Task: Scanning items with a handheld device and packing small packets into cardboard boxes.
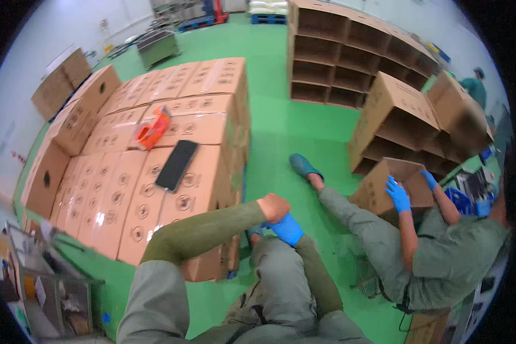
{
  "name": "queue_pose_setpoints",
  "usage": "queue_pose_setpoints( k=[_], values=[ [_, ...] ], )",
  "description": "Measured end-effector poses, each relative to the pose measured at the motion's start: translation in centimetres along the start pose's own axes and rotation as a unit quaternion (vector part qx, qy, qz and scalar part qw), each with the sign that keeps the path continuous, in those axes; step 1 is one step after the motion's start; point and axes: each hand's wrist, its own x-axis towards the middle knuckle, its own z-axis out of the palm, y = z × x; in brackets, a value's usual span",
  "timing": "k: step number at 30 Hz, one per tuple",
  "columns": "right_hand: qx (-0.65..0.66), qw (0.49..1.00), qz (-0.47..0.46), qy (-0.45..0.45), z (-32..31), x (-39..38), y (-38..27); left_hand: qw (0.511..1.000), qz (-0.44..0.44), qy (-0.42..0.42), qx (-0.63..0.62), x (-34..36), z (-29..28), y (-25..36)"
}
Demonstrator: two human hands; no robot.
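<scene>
My bare left hand [274,207] is curled closed in front of my body, its forearm in a green sleeve. Right against it is my right hand [287,230] in a blue glove, partly covered by the left. What the left fingers hold, if anything, is hidden, and the right fingers do not show clearly. To the left, a stack of taped cardboard boxes [135,182] stands close to my left arm. On top lie a dark smartphone [178,165] and an orange tape dispenser [154,128], both apart from my hands.
At the right, a seated co-worker's blue-gloved hands [398,194] are at an open cardboard box [374,190]. Open boxes [393,109] are stacked behind, with a wall of more open boxes [309,49] farther back. A metal cart [57,286] stands lower left on the green floor [269,120].
</scene>
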Motion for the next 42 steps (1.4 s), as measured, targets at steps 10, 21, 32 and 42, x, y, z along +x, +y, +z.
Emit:
queue_pose_setpoints(
  k=[10,21,32,42],
  values=[
    [-0.09,0.983,-0.126,0.096,1.4,0.3,-0.7,0.997,-0.002,-0.071,0.009,-1.6,-2.6,0.6],
    [0.011,0.998,-0.024,-0.053,-0.5,-0.6,-1.3,0.996,0.002,-0.089,-0.02,-0.1,-1.3,0.1],
    [0.08,0.996,0.038,-0.027,0.5,0.6,-2.7,0.999,-0.023,-0.037,-0.014,-0.2,0.4,-0.8],
    [-0.036,0.994,0.045,-0.093,0.0,0.8,-1.5,0.997,-0.005,-0.079,0.006,-0.7,-1.9,-0.3]
  ],
)
